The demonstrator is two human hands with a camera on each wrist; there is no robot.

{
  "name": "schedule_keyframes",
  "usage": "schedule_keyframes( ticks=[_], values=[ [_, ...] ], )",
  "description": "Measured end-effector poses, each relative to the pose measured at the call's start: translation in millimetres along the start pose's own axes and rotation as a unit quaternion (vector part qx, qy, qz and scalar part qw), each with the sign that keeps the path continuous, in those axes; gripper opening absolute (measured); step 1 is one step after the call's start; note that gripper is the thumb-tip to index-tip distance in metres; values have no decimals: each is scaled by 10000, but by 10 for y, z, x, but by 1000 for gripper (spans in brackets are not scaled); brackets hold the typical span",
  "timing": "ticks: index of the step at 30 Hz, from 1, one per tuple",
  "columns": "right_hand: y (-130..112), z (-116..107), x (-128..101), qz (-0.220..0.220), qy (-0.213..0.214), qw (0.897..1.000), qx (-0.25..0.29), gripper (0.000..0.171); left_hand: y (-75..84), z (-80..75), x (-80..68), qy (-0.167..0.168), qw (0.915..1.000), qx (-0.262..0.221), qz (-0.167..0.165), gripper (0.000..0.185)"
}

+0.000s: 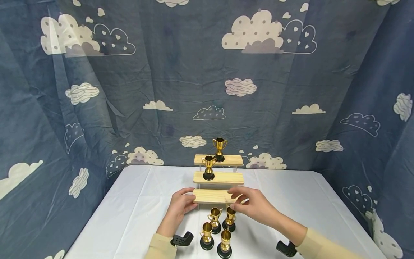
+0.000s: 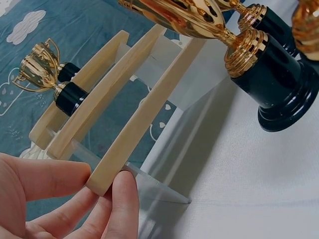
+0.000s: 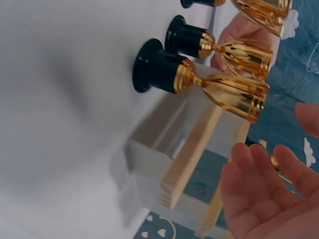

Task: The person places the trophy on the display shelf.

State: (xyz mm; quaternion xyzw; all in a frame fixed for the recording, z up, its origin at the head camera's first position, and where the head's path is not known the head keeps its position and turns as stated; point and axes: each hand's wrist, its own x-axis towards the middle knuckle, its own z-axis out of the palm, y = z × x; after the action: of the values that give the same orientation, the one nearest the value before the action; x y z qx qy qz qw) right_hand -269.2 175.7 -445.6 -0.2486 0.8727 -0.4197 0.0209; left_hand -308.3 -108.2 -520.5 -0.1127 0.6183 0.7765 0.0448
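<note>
A three-step display stand with wooden shelves and clear supports stands on the table. My left hand (image 1: 182, 204) pinches the left end of its lowest shelf (image 1: 210, 196), thumb on one face and fingers on the other in the left wrist view. Over the right end of that shelf hovers my right hand (image 1: 252, 203), its fingers loosely bent and holding nothing in the right wrist view. One gold trophy cup (image 1: 220, 148) with a black base stands on the top shelf (image 1: 233, 160), another trophy cup (image 1: 208, 168) on the middle shelf (image 1: 229, 177).
In front of the stand, several more trophy cups (image 1: 207, 235) stand upright in a close group, between my forearms. A white cloth covers the table (image 1: 145, 208). Behind it hangs a blue curtain (image 1: 181, 79) with cloud prints. Each wrist wears a black strap device (image 1: 182, 239).
</note>
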Motion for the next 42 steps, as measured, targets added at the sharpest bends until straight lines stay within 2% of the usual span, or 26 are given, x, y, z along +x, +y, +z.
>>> schedule_keyframes(
  ticks=[6,11,22,31,42],
  values=[
    [32,66,-74,53,-60,10000,37,43,-12,-27,4,-139,9999,-35,29,50],
    [87,116,-117,-52,-77,9999,41,45,-17,-33,-5,-96,9999,82,63,48],
    [160,173,-163,-85,156,9998,62,47,4,-20,-14,-151,9998,20,145,47],
    [213,276,-199,-79,241,9994,247,41,-35,-39,-3,-96,9999,76,67,48],
    [210,312,-208,32,268,9996,110,38,-24,-41,-3,-171,9998,-27,116,48]
  ],
)
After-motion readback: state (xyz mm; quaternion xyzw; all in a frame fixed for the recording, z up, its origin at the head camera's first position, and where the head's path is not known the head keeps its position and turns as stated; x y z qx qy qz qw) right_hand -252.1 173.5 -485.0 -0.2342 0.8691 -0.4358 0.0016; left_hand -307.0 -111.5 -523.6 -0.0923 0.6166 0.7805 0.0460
